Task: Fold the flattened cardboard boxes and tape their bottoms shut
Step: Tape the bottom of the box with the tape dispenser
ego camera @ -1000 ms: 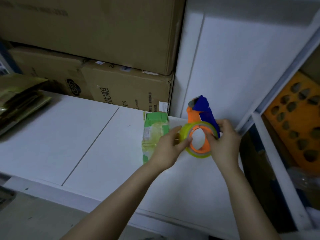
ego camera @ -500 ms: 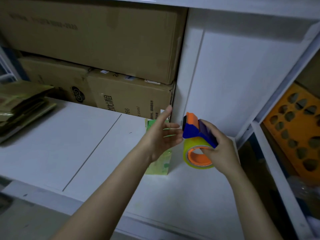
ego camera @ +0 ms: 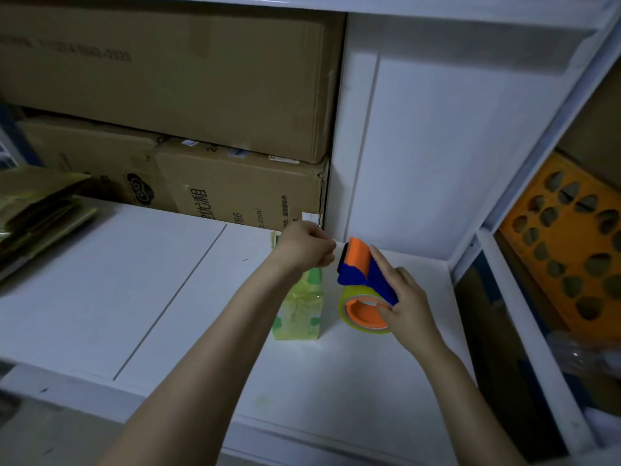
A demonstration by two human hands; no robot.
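Orange-and-blue tape dispenser (ego camera: 361, 274): gripped by the right hand (ego camera: 408, 302) at handle and core, over the white table (ego camera: 168, 297). Its cutter end points up-left to the left hand (ego camera: 307, 247), clenched just beside it (apparently pinching the tape (ego camera: 344, 302); clear film not discernible). Cardboard boxes (ego camera: 242, 193) stand behind.

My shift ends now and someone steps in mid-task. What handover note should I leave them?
Left grip: fingers curled at the orange front of the tape dispenser; whether it pinches the tape end cannot be seen.
Right grip: holds the dispenser at its roll, over the white shelf.
What looks like flattened cardboard lies stacked at the shelf's left end. A green packet lies beside the dispenser.
Done: dispenser in hand. No folded box is in view.
Left: fold the boxes, tape their bottoms.
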